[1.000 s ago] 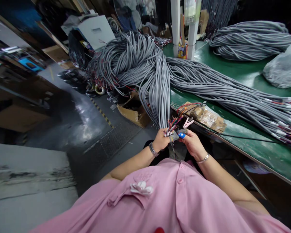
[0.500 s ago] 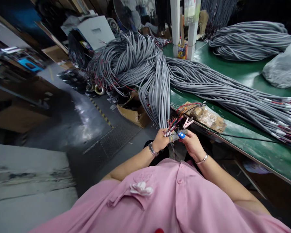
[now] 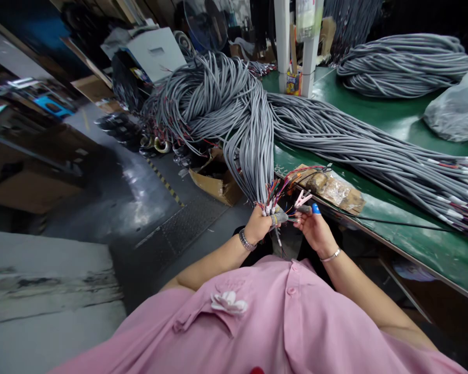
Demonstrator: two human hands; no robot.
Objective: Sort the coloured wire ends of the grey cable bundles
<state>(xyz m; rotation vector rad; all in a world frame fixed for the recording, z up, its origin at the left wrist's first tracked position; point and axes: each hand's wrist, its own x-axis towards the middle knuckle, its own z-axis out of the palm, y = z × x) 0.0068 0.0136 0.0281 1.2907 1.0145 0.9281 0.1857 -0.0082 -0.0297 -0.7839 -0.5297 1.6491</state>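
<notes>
Just off the near edge of the green table (image 3: 393, 119), in front of the person's chest, a clutch of grey cable ends (image 3: 265, 206) sits in the left hand (image 3: 257, 226). Its fingers are clenched around them, and the thumb wears a grey wrap. Thin coloured wires (image 3: 276, 191) in red, blue and white fan up out of those ends. The right hand (image 3: 315, 231) is just beside the left, its fingertips pinched together on a few of these coloured wires; one finger carries a blue cap (image 3: 315, 208). A watch (image 3: 245, 240) circles the left wrist and a thin bracelet (image 3: 330, 255) the right.

Above the hands the cable ends run up into a thick grey cable bundle (image 3: 253, 150) that drapes over the table's edge and spreads along the tabletop to the right. A pink clip (image 3: 302, 197) sticks out at the edge near the right hand, next to a brown taped packet (image 3: 331, 187). A cardboard box (image 3: 214, 182) stands on the floor under the hanging cables. Farther back on the table lie a second grey coil (image 3: 401, 65) and a clear plastic bag (image 3: 456, 109), with white posts (image 3: 283, 41) rising between the two heaps. A pink shirt (image 3: 276, 322) fills the bottom of the view.
</notes>
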